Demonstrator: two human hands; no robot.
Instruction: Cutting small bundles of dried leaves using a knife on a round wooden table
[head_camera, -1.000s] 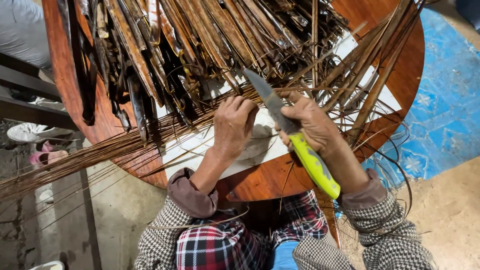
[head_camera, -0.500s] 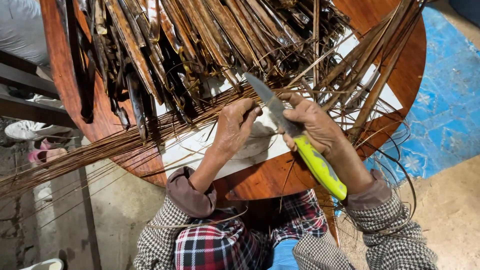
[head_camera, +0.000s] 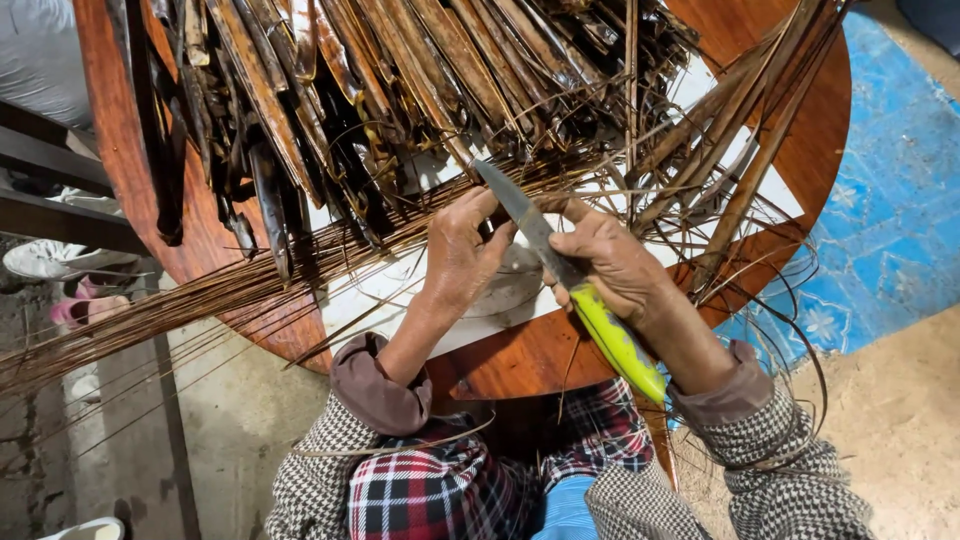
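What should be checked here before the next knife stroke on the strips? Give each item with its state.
1. Right hand closed on the knife handle: ok.
2. Left hand pinching the thin strips: ok.
3. Left fingertips apart from the blade: not ok, right beside it.
4. Blade pointing away from the body: ok.
5. Strips supported on the round table: ok.
6. Blade sharpness: cannot tell.
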